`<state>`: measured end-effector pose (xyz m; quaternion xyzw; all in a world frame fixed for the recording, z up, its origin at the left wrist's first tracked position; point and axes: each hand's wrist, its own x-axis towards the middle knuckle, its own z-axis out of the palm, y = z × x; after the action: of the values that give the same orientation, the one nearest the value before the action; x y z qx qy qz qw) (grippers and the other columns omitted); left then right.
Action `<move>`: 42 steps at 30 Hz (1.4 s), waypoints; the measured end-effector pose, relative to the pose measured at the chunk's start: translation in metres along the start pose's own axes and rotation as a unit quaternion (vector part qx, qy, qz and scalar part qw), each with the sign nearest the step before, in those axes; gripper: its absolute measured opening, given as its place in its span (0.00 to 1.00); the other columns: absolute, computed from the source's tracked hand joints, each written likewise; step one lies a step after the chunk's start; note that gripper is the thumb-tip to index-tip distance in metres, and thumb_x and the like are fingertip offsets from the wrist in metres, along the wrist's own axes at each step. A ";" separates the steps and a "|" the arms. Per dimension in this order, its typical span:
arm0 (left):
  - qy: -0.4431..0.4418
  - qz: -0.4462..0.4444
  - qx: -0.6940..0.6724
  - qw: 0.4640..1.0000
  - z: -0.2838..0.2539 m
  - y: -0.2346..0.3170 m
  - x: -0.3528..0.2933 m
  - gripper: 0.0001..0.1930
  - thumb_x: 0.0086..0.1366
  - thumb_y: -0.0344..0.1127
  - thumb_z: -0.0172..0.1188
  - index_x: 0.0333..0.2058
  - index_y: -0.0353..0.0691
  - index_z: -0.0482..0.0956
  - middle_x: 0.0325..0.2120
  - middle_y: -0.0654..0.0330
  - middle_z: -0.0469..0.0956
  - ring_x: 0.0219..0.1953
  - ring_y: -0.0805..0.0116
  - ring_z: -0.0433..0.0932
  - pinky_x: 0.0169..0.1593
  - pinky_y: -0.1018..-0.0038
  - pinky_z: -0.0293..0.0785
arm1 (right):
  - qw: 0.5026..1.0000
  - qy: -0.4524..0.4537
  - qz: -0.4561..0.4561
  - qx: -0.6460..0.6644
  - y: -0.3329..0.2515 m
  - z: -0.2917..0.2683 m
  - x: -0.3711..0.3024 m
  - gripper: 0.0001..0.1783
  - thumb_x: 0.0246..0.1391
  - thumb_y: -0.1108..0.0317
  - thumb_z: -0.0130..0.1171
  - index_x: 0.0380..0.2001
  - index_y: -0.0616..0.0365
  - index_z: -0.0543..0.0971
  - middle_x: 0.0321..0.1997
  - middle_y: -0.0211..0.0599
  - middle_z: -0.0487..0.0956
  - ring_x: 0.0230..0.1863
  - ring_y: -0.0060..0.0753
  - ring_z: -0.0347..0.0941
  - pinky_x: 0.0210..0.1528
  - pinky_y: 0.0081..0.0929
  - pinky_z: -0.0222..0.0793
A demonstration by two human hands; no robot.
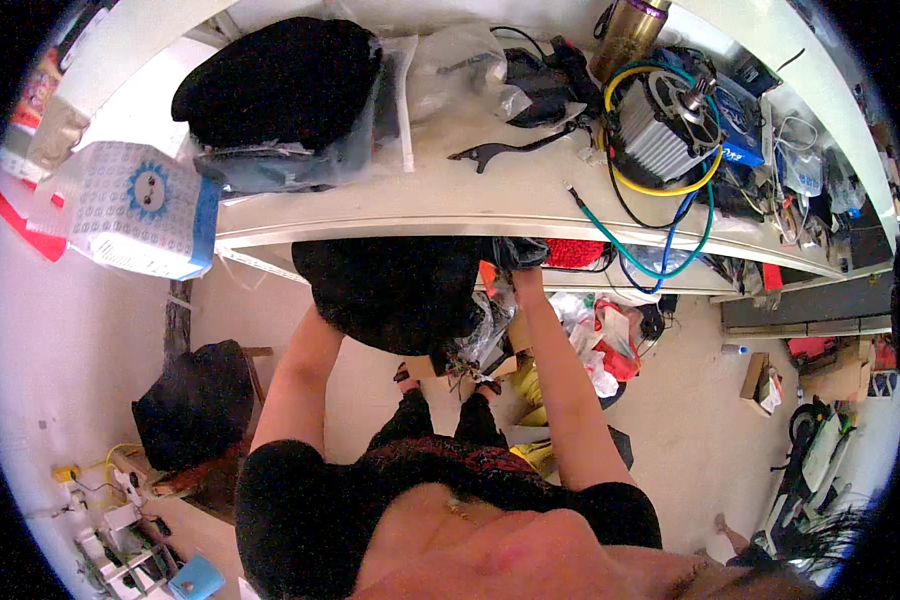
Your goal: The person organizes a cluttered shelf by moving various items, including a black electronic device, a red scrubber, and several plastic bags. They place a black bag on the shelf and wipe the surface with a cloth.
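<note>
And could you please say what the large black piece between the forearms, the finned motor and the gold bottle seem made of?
Large black piece: possibly fabric or foam; matte, without clear highlights. Finned motor: apparently a metal housing; dull silver-grey ribs. Gold bottle: probably metal; smooth, with bright reflections.

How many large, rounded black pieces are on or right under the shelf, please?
2: the upper black piece lies on the shelf at left; the lower black piece is below the shelf's edge, hiding the left hand. More may be hidden.
</note>
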<state>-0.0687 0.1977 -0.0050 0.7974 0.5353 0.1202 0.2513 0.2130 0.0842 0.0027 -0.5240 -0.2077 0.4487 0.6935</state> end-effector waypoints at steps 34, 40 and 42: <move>0.042 -0.034 -0.490 0.870 0.129 0.123 0.158 0.28 0.59 0.52 0.47 0.46 0.31 0.66 0.47 0.48 0.67 0.52 0.54 0.62 0.55 0.66 0.53 | 0.875 -0.098 -0.191 -0.434 0.004 0.019 0.028 0.31 0.42 0.60 0.61 0.48 0.61 0.64 0.49 0.52 0.67 0.51 0.52 0.62 0.50 0.36 0.60; 0.006 0.000 -0.530 0.848 0.169 0.041 0.143 0.29 0.58 0.53 0.47 0.47 0.31 0.65 0.48 0.48 0.66 0.53 0.54 0.61 0.57 0.66 0.52 | 0.854 -0.075 -0.148 -0.493 0.038 0.016 0.036 0.28 0.42 0.61 0.59 0.48 0.55 0.66 0.48 0.45 0.69 0.49 0.47 0.64 0.48 0.35 0.62; -0.034 -0.044 -0.470 0.881 0.147 0.062 0.111 0.27 0.58 0.51 0.48 0.46 0.31 0.66 0.44 0.48 0.69 0.50 0.54 0.64 0.53 0.66 0.55 | 0.852 -0.048 -0.137 -0.502 0.050 0.002 0.037 0.28 0.43 0.61 0.58 0.49 0.53 0.66 0.48 0.44 0.69 0.49 0.47 0.65 0.49 0.35 0.62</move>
<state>0.0928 0.2409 -0.1054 0.5647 0.4414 0.3193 0.6200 0.2108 0.1190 -0.0490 -0.7451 -0.5074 0.2081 0.3795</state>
